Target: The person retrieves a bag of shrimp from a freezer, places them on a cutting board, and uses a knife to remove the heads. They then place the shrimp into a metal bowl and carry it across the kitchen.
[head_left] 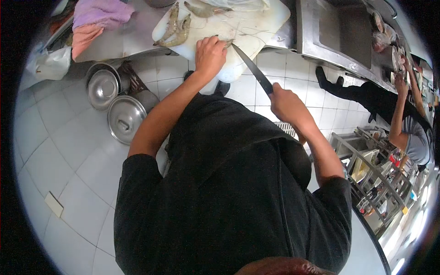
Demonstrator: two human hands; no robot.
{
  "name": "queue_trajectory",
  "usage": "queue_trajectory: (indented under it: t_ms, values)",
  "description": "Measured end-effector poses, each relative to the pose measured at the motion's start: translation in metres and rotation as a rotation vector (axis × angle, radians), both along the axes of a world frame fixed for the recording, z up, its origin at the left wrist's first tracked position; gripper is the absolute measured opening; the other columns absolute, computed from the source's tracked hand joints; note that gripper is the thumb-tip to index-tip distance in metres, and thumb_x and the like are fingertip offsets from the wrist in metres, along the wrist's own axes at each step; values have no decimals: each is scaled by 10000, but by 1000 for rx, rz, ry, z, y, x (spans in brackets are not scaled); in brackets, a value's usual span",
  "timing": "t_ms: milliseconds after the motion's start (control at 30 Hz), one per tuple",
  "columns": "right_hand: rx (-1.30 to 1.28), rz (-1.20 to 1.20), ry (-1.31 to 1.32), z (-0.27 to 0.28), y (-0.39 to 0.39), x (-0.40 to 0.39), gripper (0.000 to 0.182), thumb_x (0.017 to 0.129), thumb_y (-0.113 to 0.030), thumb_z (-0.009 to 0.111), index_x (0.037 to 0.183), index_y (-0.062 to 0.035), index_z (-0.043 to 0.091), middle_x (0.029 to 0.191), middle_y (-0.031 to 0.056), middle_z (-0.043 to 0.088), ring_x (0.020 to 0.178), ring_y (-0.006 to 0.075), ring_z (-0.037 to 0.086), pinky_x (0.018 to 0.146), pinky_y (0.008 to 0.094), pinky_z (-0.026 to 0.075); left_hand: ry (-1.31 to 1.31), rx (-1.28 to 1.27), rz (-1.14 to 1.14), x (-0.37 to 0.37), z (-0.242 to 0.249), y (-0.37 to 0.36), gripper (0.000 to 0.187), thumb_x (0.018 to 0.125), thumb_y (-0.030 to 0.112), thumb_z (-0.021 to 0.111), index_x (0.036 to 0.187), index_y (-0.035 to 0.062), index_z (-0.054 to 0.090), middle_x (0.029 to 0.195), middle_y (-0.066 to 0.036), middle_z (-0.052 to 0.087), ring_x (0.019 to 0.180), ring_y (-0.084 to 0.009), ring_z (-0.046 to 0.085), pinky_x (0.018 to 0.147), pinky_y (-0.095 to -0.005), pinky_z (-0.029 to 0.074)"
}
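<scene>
My left hand [210, 56] is closed on a shrimp at the near edge of the white cutting board [263, 23]; only a small end of the shrimp [228, 43] sticks out past my fingertips. In my right hand [288, 105] is the handle of a long kitchen knife [252, 66]. Its blade slants up and left, the tip at or beside that shrimp; contact I cannot make out. Farther back on the board lie several whole grey-brown shrimp [183, 33], left of the knife. Thin feelers are strewn over the board's middle.
A purple cloth [101, 13] and an orange cloth [85, 40] lie on the counter's left. Metal pots [123, 120] stand on the tiled floor below. Right of the board is a steel sink [327, 32]. A co-worker [387, 98] stands at far right, near a metal rack [366, 169].
</scene>
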State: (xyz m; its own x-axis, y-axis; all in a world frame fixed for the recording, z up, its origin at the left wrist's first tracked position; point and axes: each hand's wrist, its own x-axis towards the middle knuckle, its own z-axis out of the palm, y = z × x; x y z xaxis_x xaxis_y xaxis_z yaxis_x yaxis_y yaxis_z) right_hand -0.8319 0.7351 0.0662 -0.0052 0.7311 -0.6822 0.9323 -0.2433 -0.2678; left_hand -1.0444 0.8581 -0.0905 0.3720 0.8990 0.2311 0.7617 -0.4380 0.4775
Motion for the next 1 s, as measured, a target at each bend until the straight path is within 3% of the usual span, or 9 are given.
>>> queue_trajectory:
  t_ms: [100,267,400,433,533,567,667,900,1000]
  values:
    - [-57,9,-13,3,13,-4,251,844,-105,530,1052,28,485,860,269,669,839,478,648,774,569,504,7,-5,17,1,0,0,253,758,154,762,1003,99,732,1008,-68,656,981,-261,608,861,-406,430]
    - [-68,63,-159,2,-6,18,217,964,-200,489,1105,-34,496,858,272,672,848,490,642,764,575,488,40,-164,70,-8,12,6,323,755,189,781,1055,85,724,1077,-91,660,1029,-280,610,875,-416,457]
    - [26,-18,-158,0,-22,41,248,992,-286,478,1061,-55,540,823,272,659,843,473,644,742,574,480,-69,-73,-160,-45,22,23,447,725,190,803,1136,58,687,1153,-114,639,1133,-300,571,972,-426,450]
    - [109,-57,-78,-4,-27,45,324,1004,-343,487,970,-33,575,749,256,637,740,456,633,695,540,479,-37,-34,-231,-55,23,26,457,714,178,804,1132,45,679,1146,-114,636,1136,-299,564,983,-424,444]
    - [109,-103,220,-21,-23,51,386,1012,-372,491,890,-18,586,645,176,589,588,346,592,586,451,469,88,-18,-380,-72,24,34,508,708,136,802,1181,37,647,1186,-111,611,1209,-298,517,1016,-422,433]
    - [-36,-232,259,-21,-21,48,427,1020,-383,483,841,-9,582,601,89,511,516,212,507,505,363,425,127,-55,-405,-73,24,37,514,715,128,801,1197,44,642,1209,-114,607,1218,-305,516,1030,-426,429]
    - [-163,-291,298,-28,-13,41,434,1006,-388,439,929,-13,643,803,214,658,726,373,625,738,466,479,187,-72,-444,-69,32,37,477,760,173,787,1197,46,643,1214,-123,602,1210,-312,522,1038,-421,425]
    - [-140,-371,415,-50,-17,38,439,992,-398,457,898,-3,626,707,132,620,480,247,562,504,382,478,77,-117,-292,-26,14,57,364,891,339,677,1152,85,662,1206,-104,585,1149,-310,519,970,-436,434]
    - [-132,-368,445,-54,-17,41,432,1000,-399,460,904,-7,613,680,93,588,463,215,530,475,353,463,28,150,-275,-17,-22,70,359,911,373,642,1174,130,661,1286,-115,544,1218,-332,468,1009,-505,377]
